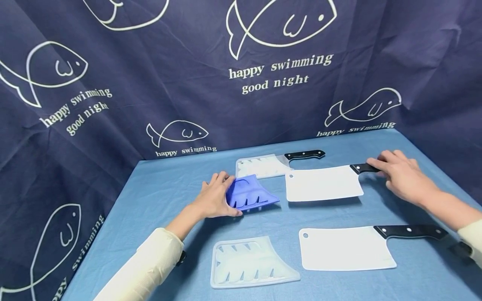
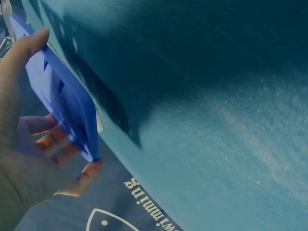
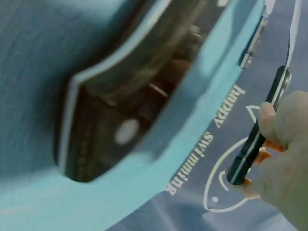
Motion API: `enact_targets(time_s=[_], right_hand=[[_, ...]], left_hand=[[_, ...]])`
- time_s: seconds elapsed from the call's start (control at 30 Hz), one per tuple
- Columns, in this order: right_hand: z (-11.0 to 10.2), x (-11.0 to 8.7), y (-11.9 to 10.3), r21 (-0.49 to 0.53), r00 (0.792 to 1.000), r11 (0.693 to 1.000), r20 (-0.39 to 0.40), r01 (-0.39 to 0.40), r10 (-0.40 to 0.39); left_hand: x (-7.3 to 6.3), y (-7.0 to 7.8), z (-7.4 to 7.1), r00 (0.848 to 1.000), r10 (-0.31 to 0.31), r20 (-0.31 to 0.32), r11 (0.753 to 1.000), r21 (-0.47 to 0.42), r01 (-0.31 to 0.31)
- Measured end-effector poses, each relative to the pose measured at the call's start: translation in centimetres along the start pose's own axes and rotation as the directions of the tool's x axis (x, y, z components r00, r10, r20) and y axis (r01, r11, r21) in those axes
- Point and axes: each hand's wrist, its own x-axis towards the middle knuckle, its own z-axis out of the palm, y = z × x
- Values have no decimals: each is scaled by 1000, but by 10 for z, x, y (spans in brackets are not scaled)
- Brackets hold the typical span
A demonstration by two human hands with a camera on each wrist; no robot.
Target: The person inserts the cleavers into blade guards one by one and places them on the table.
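My left hand [image 1: 215, 197] grips a blue plastic blade cover [image 1: 250, 193] by its left end, thumb at the near edge and fingers at the far edge. In the left wrist view the blue cover [image 2: 72, 98] is tilted on edge above the cloth, with slots along its side. My right hand [image 1: 406, 177] holds a cleaver [image 1: 324, 184] by its black handle, the white blade pointing left toward the cover, a short gap between them. The right wrist view shows fingers wrapped round that handle [image 3: 255, 142]; most of its blade is out of that view.
A second cleaver [image 1: 346, 248] lies nearer on the blue cloth [image 1: 162, 192]. Left of it lies a translucent blade cover [image 1: 252, 263]. At the back rests a cleaver inside a translucent cover [image 1: 260, 165]. A navy curtain [image 1: 180, 92] with fish drawings hangs behind.
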Motion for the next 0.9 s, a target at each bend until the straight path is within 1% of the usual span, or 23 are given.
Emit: enact_targets(time_s=[0.07, 0.13, 0.27, 0.37, 0.43, 0.53, 0.7, 0.9], right_hand=[[-5, 1, -2, -6, 999, 1000, -43, -2, 2], [-9, 3, -5, -14, 996, 1000, -84, -5, 4], [-16, 2, -10, -4, 986, 1000, -168, -19, 18], [-21, 0, -14, 5, 975, 999, -217, -39, 39], [-22, -1, -16, 5, 971, 998, -234, -55, 54], [-23, -2, -18, 2, 967, 998, -248, -61, 59], [-22, -4, -22, 10, 961, 999, -276, -31, 32], [-22, -5, -27, 10, 958, 1000, -285, -20, 22]], left_hand=[[-1, 0, -3, 998, -2, -62, 1000, 1, 2], [-2, 0, -6, 993, -1, -120, 1000, 1, 1], [-4, 2, -11, 975, 15, -223, 1000, 15, -12], [-6, 4, -14, 961, 32, -273, 999, 34, -24], [-7, 5, -15, 957, 37, -288, 999, 45, -25], [-8, 5, -15, 957, 34, -290, 998, 56, -19], [-9, 6, -13, 956, 42, -292, 998, 60, -25], [-8, 9, -14, 953, 59, -297, 997, 62, -42]])
